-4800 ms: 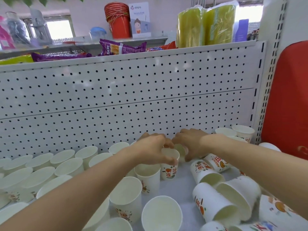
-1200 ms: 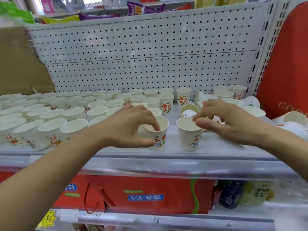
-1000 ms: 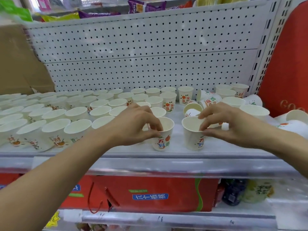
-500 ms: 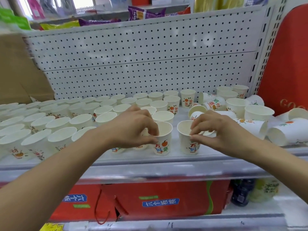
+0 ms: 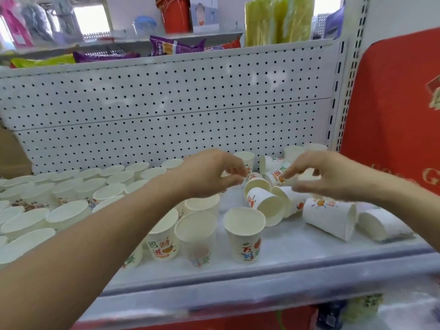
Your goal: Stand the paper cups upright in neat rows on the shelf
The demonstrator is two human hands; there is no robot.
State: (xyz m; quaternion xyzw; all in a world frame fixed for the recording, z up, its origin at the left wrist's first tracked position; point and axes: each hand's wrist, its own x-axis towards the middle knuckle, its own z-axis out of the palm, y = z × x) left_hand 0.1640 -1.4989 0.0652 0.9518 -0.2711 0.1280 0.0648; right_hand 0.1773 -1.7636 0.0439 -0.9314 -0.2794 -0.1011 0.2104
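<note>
Along the front edge of the shelf [image 5: 273,270], 3 upright cups [image 5: 244,234] stand mouth-up, seemingly the start of a fresh line beside the finished rows [image 5: 71,201] that fill the shelf's left half. Just behind them, toward the right end, toppled cups [image 5: 329,217] lie on their sides, some with mouths facing the camera, a few touching. Above that heap a person's left hand [image 5: 209,175] and right hand [image 5: 333,177] hover close together, both with fingers loosely curled and gripping nothing. The right forefinger points at a fallen cup near the back, though blur hides whether it touches. Thin printed paper like this is judged very light, easily crushed and quick to tip, so a gentle pinch at the stiffer rolled rim, or a soft hold round the wall, looks safest. The shelf surface is pale, smooth and glossy, and likely lets cups slide. At the back rises a white pegboard panel [image 5: 166,110], and above it an upper shelf carries snack packets [image 5: 176,46] and a red bucket [image 5: 175,15]. A red panel [image 5: 392,115] closes the right side
</note>
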